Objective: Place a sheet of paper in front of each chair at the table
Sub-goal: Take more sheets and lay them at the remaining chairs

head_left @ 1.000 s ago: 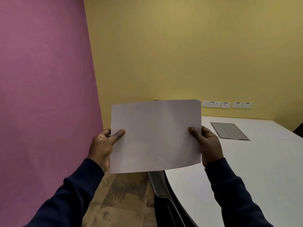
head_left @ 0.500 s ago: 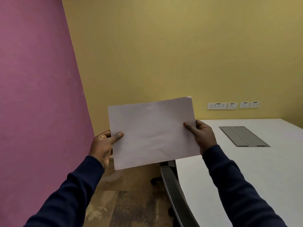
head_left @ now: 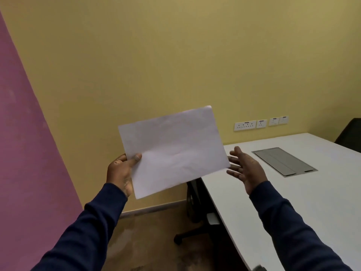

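A sheet of paper (head_left: 172, 151), plain white and blank on the side facing me, is held up in the air in front of my chest, tilted so its right end rides higher than its left. My left hand (head_left: 121, 172) grips it at the lower left edge, thumb (head_left: 136, 157) pressed on the front face and the other fingers hidden behind the sheet. My right hand (head_left: 245, 167) is off the paper, just beside its lower right corner, palm turned inward and fingers (head_left: 233, 161) spread apart, holding nothing. Both my arms wear dark navy sleeves (head_left: 289, 223) that reach to the wrists.

Below and to the right of the paper runs a white table (head_left: 273, 202), its rounded near edge curving toward me. The sheet hangs over the table's left end and the floor beside it, not resting on anything. Under that end I can see part of a dark chair base (head_left: 190, 234) with a castor leg on the brown floor (head_left: 148, 235).

Further along the tabletop sits a grey flush-mounted cable hatch (head_left: 284, 161). At the far right edge, the top of a black chair (head_left: 350, 134) shows beyond the table.

Behind everything is a yellow wall (head_left: 175, 55) with a row of white power sockets (head_left: 260, 123) just above table height, and a pink wall (head_left: 29, 153) on my left.
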